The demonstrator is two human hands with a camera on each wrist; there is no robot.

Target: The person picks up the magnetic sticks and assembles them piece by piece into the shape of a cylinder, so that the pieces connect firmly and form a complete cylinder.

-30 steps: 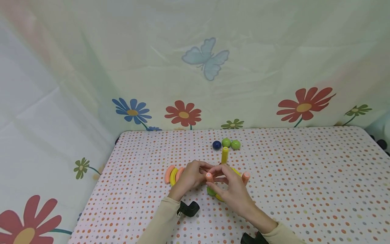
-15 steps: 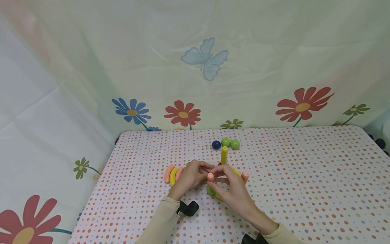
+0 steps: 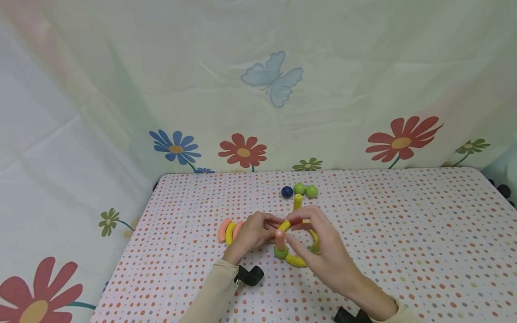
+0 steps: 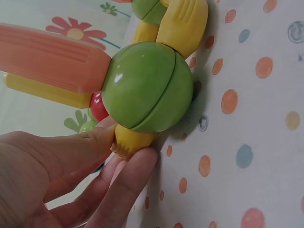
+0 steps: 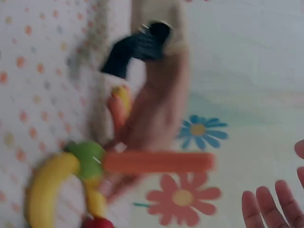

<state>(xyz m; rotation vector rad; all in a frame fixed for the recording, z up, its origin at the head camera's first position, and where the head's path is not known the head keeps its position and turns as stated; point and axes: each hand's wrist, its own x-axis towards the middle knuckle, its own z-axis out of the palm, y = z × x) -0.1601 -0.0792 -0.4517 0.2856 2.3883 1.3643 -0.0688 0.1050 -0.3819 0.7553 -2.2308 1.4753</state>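
Observation:
A ring of yellow curved sticks (image 3: 295, 260) and balls lies on the table, built from a toy construction set. An orange stick (image 3: 280, 241) stands upright on its near green ball (image 3: 280, 252). My left hand (image 3: 254, 229) pinches a yellow curved stick (image 4: 133, 141) between thumb and fingers, right beside the green ball (image 4: 147, 88) in the left wrist view. Just right of the orange stick is my right hand (image 3: 325, 246), fingers spread and holding nothing; its fingertips (image 5: 273, 209) show apart from the toy in the right wrist view. It hides part of the ring.
A yellow stick (image 3: 297, 202) stands upright at the ring's far side. Behind it sit a blue ball (image 3: 287, 192) and two green balls (image 3: 311, 191). Orange and yellow curved pieces (image 3: 229, 233) lie left of my left hand. Flowered cloth (image 3: 331, 89) hangs behind the table.
My right hand has let go of the upright orange stick and moved right, its fingers opening. The stick now stands on the green ball. My left hand has stayed in place.

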